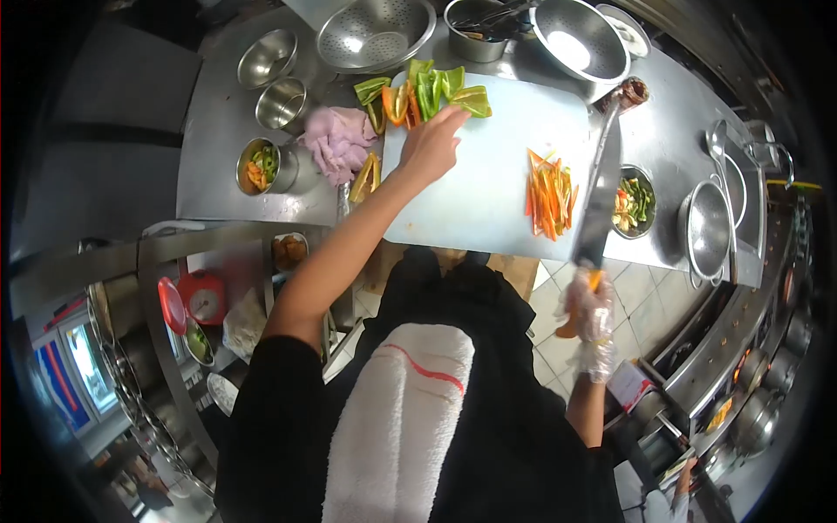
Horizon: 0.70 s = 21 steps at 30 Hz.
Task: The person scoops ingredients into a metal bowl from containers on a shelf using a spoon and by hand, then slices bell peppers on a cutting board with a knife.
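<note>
My left hand (pixel 432 146) reaches over the white cutting board (pixel 484 205), its fingertips at the green pepper pieces (pixel 472 101) on the board's upper left. Whether it grips one is hard to make out. Beside those lie orange pepper pieces (pixel 397 105). My right hand (pixel 591 305), in a clear plastic glove, is closed round the orange handle of a large knife (pixel 602 187), raised near the board's right edge with its blade pointing away from me. A pile of thin orange pepper strips (pixel 550 196) lies on the board's right part.
Left of the board are a pink cloth (pixel 336 144), a yellowish pepper piece (pixel 365 178) and a metal container of cut peppers (pixel 259 166). A bowl of cut vegetables (pixel 634 202) stands at the right. Colanders (pixel 375 35) and metal bowls line the back.
</note>
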Each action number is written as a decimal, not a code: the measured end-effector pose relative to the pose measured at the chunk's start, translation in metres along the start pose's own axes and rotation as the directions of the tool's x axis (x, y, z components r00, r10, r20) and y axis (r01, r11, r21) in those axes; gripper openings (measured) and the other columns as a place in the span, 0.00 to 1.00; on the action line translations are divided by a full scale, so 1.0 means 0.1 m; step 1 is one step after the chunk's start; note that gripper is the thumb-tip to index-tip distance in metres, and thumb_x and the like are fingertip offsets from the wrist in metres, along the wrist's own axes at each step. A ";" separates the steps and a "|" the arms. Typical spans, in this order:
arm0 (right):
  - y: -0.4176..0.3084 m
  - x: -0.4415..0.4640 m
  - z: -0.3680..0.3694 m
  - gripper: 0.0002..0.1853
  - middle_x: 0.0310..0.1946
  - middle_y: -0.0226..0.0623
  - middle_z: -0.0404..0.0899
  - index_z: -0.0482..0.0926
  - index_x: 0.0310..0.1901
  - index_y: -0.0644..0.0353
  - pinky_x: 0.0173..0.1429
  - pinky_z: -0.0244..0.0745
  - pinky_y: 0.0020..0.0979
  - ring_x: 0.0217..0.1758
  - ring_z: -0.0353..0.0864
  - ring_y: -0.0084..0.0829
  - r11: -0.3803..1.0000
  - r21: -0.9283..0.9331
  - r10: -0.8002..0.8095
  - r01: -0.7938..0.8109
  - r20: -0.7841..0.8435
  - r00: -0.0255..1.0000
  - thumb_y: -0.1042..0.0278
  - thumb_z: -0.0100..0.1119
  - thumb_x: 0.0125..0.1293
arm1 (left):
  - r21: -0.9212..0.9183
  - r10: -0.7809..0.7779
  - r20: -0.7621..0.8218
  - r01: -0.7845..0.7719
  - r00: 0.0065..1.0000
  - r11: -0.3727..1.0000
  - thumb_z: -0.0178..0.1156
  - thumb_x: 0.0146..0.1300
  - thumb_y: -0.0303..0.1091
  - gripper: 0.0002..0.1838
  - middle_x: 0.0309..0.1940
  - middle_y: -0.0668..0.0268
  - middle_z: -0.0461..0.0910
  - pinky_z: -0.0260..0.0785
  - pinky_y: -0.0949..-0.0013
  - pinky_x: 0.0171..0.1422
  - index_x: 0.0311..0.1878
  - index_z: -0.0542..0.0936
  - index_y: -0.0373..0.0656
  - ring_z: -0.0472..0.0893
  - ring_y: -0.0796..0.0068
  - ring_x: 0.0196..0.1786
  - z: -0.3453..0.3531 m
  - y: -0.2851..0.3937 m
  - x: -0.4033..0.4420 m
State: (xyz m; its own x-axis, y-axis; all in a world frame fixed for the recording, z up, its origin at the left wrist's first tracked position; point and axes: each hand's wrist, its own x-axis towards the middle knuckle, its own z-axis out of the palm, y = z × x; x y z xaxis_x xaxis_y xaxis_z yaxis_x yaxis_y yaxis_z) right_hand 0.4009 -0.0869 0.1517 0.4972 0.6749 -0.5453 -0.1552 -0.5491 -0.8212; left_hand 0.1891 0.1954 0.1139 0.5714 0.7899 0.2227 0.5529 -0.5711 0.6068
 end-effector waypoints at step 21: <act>-0.26 0.29 1.70 0.21 0.49 0.51 0.75 0.74 0.53 0.64 0.58 0.67 0.42 0.53 0.73 0.47 0.356 -0.628 -0.820 0.692 0.144 0.553 0.61 0.59 0.63 | -0.287 0.046 -0.039 -0.055 0.998 0.956 0.59 0.54 0.25 0.01 0.31 0.60 0.80 0.70 0.60 0.44 0.29 0.79 0.43 0.79 0.61 0.37 -0.26 0.09 -1.65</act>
State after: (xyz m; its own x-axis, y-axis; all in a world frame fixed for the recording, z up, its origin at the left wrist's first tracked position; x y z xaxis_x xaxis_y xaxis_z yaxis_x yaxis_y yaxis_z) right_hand 0.2741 0.0305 0.1290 0.2792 0.8950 0.3478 0.8247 -0.0379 -0.5643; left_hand 0.0836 0.0656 0.1019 0.5721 0.7710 0.2799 0.3231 -0.5254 0.7871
